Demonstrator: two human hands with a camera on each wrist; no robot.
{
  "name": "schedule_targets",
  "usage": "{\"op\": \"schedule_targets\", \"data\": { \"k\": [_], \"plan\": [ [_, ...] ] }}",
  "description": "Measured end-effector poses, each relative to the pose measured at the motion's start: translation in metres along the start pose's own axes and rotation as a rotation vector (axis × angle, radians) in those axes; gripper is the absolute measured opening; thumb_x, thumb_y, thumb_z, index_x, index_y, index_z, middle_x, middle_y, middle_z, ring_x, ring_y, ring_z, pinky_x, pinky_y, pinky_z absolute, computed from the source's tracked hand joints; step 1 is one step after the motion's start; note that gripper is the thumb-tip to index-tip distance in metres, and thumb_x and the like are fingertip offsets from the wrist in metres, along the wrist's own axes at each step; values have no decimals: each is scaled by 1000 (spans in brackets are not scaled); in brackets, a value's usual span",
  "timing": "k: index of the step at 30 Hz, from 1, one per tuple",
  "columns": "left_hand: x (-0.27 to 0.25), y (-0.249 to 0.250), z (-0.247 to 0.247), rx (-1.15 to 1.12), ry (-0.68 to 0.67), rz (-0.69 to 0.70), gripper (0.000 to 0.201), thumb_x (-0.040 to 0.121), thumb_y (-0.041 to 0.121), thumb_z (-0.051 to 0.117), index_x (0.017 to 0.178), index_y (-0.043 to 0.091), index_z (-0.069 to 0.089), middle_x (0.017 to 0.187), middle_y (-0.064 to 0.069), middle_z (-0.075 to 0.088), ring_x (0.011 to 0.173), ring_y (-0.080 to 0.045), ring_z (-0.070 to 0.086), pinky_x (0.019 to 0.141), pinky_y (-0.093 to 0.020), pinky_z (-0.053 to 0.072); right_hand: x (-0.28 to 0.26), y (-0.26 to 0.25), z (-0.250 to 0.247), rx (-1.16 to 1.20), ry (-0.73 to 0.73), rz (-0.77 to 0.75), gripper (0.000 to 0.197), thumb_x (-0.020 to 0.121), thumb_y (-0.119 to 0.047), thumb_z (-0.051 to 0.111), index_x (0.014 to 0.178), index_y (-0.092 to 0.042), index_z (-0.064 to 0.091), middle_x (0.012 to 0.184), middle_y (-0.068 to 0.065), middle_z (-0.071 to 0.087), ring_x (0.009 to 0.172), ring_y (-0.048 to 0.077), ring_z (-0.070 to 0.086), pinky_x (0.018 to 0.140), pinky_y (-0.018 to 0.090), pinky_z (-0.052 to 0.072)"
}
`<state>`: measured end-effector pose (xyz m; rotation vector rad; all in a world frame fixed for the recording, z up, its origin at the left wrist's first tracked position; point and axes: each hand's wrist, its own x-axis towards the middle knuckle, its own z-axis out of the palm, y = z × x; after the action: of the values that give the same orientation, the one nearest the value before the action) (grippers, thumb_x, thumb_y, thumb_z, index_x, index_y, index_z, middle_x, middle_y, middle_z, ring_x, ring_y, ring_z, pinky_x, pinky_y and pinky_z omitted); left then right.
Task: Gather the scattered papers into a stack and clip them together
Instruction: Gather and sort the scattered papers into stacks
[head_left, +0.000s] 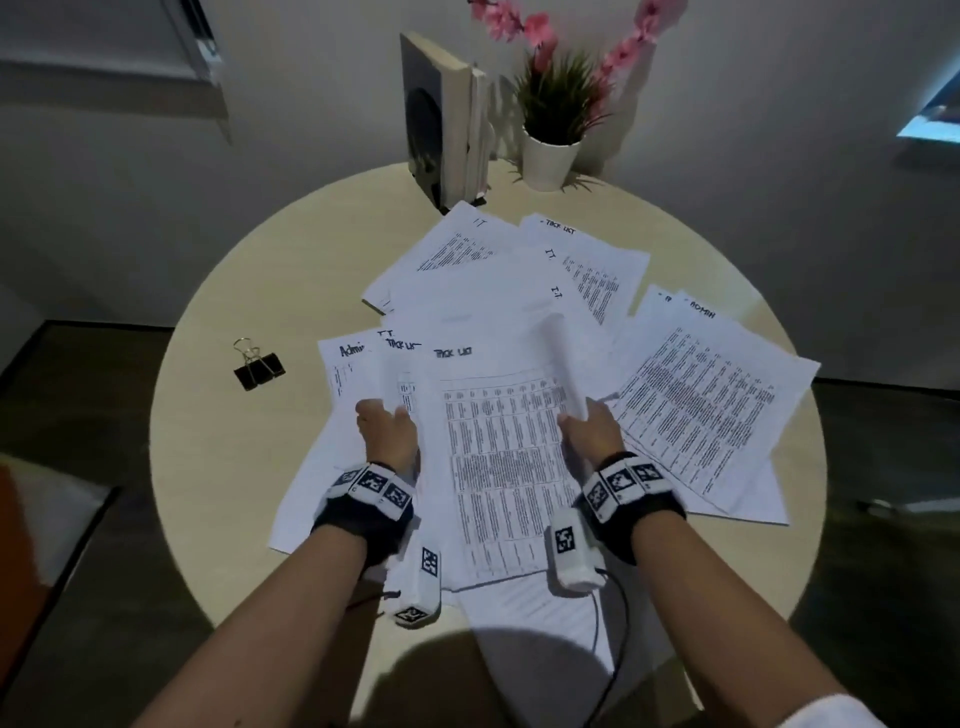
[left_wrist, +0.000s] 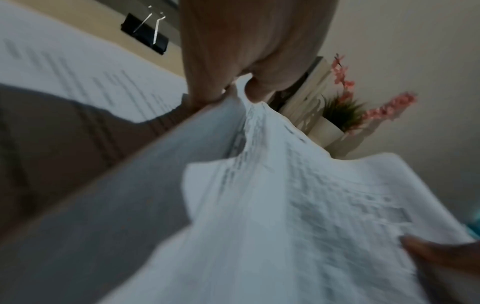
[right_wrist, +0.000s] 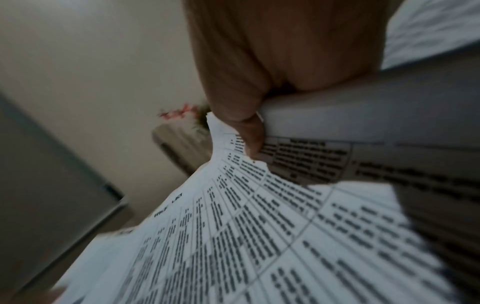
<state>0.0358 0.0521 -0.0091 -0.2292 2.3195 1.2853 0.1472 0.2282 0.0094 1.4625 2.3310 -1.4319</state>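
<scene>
Both hands, left (head_left: 387, 428) and right (head_left: 592, 427), pinch the printed sheets (head_left: 498, 457) by opposite edges; binder clip (head_left: 258, 366) lies apart.

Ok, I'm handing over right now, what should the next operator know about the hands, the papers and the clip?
Left hand: grips the left edge of the printed white sheets held in front.
Right hand: grips their right edge, which curls upward.
More white printed papers lie fanned over the round beige table, to the far side and right, some under the held sheets.
The black binder clip with silver handles lies on the table to the left, untouched.
Done: a few sheets picked up.
Left: collect the remaining papers, square the stack, fetch the clip and fasten it.
</scene>
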Motion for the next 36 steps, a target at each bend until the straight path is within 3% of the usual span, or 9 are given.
{"op": "schedule_targets", "data": {
  "k": [6, 12, 16, 19, 21, 23, 27, 32, 36],
  "plan": [
    [4, -12, -9, -135, -75, -76, 52, 86, 22, 60, 131, 0, 44, 122, -17, 57, 110, -32, 54, 89, -33, 43, -14, -22, 43, -74, -85, -154, 67, 87, -3, 53, 142, -15, 17, 121, 20, 53, 96, 36, 59, 81, 37, 48],
    [0, -3, -13, 42, -101, 120, 37, 93, 14, 48, 127, 0, 47, 105, -18, 56, 98, -33, 55, 79, -30, 39, -11, -10, 38, -248, -71, -46, 11, 82, -16, 54, 92, -12, 57, 112, 20, 53, 108, 34, 51, 95, 49, 48],
    [-6, -3, -20, 142, -30, 226, 23, 96, 14, 33, 95, 3, 53, 84, -16, 54, 83, -32, 50, 60, -31, 33, -22, -8, 25, -139, 200, 61, 32, 86, -26, 59, 115, -14, 61, 133, 14, 33, 121, 37, 34, 102, 44, 33],
    [-7, 1, -25, 95, -44, 245, 40, 97, 21, 31, 125, -2, 49, 129, -21, 52, 113, -37, 52, 89, -37, 41, -33, -13, 22, 95, 268, -224, 13, 90, -15, 54, 101, -10, 60, 106, 8, 43, 97, 21, 46, 69, 21, 33],
    [-10, 12, -33, -138, -72, 250, 41, 96, 21, 36, 127, -5, 45, 106, -12, 58, 85, -26, 57, 81, -31, 45, -45, -28, 10, 284, 218, -411, 10, 92, -11, 49, 90, -10, 59, 87, 1, 49, 77, 3, 51, 51, 11, 31],
    [-20, 35, -48, -345, -131, 366, 28, 94, 18, 47, 111, -3, 53, 83, -9, 60, 78, -22, 55, 65, -21, 48, -59, -51, -13, 358, 248, -604, 19, 91, -10, 47, 77, -22, 50, 70, -12, 45, 59, -15, 47, 51, 4, 35],
    [-44, 91, -76, -621, -51, 610, 24, 82, 4, 63, 105, 0, 61, 100, -10, 68, 86, -18, 66, 87, -33, 54, -77, -85, -51, 575, 372, -835, 17, 90, -4, 48, 81, -19, 49, 73, -12, 47, 64, -12, 44, 61, 5, 35],
    [-62, 100, -85, -680, -210, 805, 23, 73, -2, 67, 89, 14, 64, 73, 20, 75, 76, 4, 68, 76, -17, 54, -87, -80, -61, 764, 323, -877, 36, 72, -9, 71, 96, -29, 53, 84, -18, 64, 79, -6, 59, 77, 14, 49],
    [-60, 58, -67, -455, -375, 747, 31, 64, 15, 80, 89, 32, 73, 85, 24, 74, 88, 5, 67, 82, -21, 55, -77, -43, -38, 696, 118, -533, 48, 70, -18, 75, 113, -6, 55, 97, 3, 64, 87, 9, 64, 77, 26, 56]
  ]
}}
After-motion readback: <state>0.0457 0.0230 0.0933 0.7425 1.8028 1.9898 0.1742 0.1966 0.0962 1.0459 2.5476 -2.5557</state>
